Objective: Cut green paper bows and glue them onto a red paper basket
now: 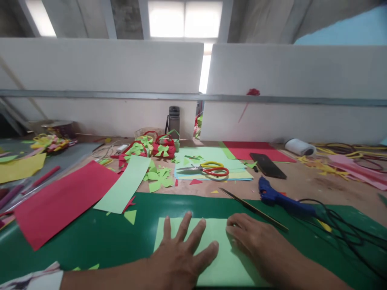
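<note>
A light green paper sheet (pixel 217 257) lies on the dark green cutting mat (pixel 105 237) at the near edge. My left hand (pixel 179 251) lies flat on it, fingers spread, pressing it down. My right hand (pixel 254 239) rests on the sheet's right part with its fingers curled downward against the paper; nothing shows in them. A thin ruler (pixel 252 209) lies just beyond my right hand, and a blue glue gun (pixel 282 199) with a black cord lies to its right.
A red sheet (pixel 60 199) and a pale green strip (pixel 125 183) lie at left. Scissors (pixel 208 169) rest on stacked paper in the middle, with green cut-outs (pixel 159 179), small red baskets (pixel 163 147), a bottle (pixel 174 119), a black phone (pixel 267 165) and a tape roll (pixel 299 147) around. White partitions stand behind.
</note>
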{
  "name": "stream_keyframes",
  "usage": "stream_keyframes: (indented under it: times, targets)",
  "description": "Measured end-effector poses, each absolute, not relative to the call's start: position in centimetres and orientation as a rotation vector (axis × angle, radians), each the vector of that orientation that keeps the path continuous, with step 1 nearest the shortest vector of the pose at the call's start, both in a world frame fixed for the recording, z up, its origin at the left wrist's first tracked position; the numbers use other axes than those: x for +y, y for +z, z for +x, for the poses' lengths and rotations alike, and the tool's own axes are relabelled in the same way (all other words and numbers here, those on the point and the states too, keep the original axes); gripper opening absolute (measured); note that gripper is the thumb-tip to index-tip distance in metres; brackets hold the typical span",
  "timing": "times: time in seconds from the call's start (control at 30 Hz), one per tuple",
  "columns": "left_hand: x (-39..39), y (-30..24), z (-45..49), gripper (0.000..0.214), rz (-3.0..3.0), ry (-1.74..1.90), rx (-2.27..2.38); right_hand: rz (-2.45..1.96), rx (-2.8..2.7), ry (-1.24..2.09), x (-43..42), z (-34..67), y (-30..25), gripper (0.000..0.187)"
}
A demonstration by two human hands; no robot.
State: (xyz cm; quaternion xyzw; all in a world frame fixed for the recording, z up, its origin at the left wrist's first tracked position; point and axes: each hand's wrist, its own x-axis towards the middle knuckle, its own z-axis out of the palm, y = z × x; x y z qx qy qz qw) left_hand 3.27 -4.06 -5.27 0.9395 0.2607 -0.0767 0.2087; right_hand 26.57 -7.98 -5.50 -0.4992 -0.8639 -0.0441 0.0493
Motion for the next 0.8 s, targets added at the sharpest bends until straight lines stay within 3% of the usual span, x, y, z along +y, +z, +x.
stream_keyframes:
  times: [0.17, 0.27, 0.37, 0.8]
  targets:
    - [-5.3, -1.4, 3.0, 0.076, 2.506, -0.319, 0.733, -1.724, -2.648, -0.163, -9.8, 23.8, -5.4, 0.030]
    - [-6.0, -0.4, 2.9, 0.074, 2.483, -0.254, 0.791, -1.584, -2.665, -0.531, -10.6, 23.7, -6.8, 0.052]
    - [-6.0, -1.0, 2.7, 0.069, 2.494, -0.215, 0.839, -1.387, -2.676, -0.759, -10.9, 24.7, -8.1, 0.061]
    - [-5.5, -5.0, 4.7, 0.066, 2.809, -0.051, 0.836, -1.330, -2.725, -0.638, -11.3, 25.2, -8.2, 0.073]
